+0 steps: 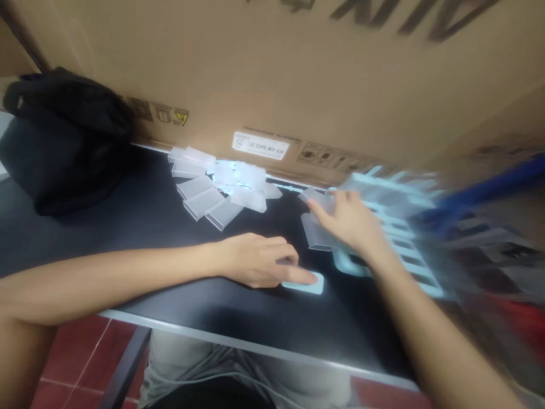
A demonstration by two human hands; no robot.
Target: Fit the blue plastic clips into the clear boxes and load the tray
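My left hand (261, 261) rests low over the dark table, its fingers curled. One extended digit presses on a small pale-blue rectangular piece (314, 286) lying flat. Farther right, my right hand (351, 218) reaches over the near left side of a pale-blue plastic basket (404, 238), blurred by motion. Its thumb and fingers close about a translucent plastic sleeve (314, 196). Another translucent sleeve (317, 236) lies just below that hand, against the basket. Several more translucent sleeves (204, 199) are fanned out on the table, beside a bright pile of pale-blue pieces (232, 175).
A large cardboard box (255, 74) stands along the table's back edge. On the left sits a black bag (68, 142). A blue bar (494, 190) and blurred items are beyond the basket at right. The table's front edge (255, 346) runs above my lap.
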